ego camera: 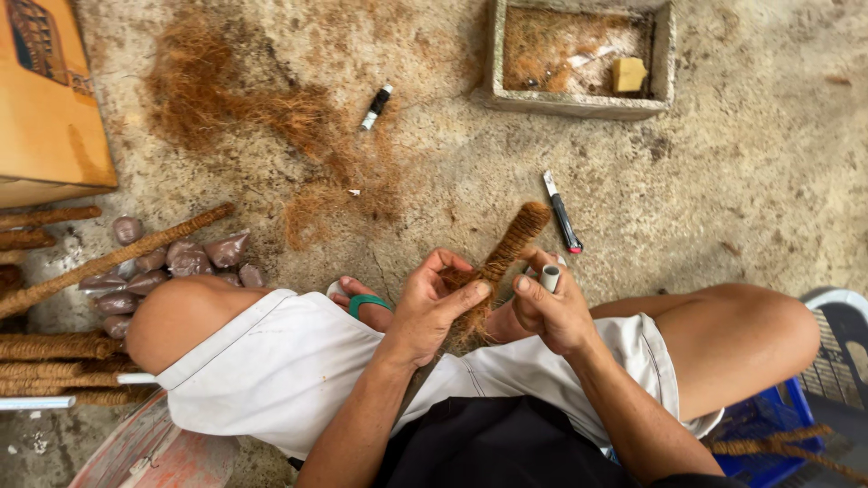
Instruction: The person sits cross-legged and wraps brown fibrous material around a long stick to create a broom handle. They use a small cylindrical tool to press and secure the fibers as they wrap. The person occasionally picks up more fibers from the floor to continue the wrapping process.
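The lower end of the coir pole (495,271) is hidden behind the left hand (432,307) and the lap, so where it ends cannot be seen; its free tip points up and away toward the cutter (562,223) lying on the concrete floor (723,163). The left hand is closed loosely round the pole's lower part, thumb pressed on the fibre, fingers curled behind and mostly out of sight. The right hand (551,312) sits just beside the pole on its right, fingers folded round a small grey tube (550,277) whose open end sticks up past the thumb; whether this hand also touches the pole is hard to tell. Between the knees a foot in a green-strapped sandal (366,303) is partly covered by the left wrist. At left, more wrapped poles (54,348) are cut off by the edge, near a heap of brown packets (172,267) and a cardboard box (50,108). A concrete trough (579,104) stands at top, loose coir (235,99) spread left of it.
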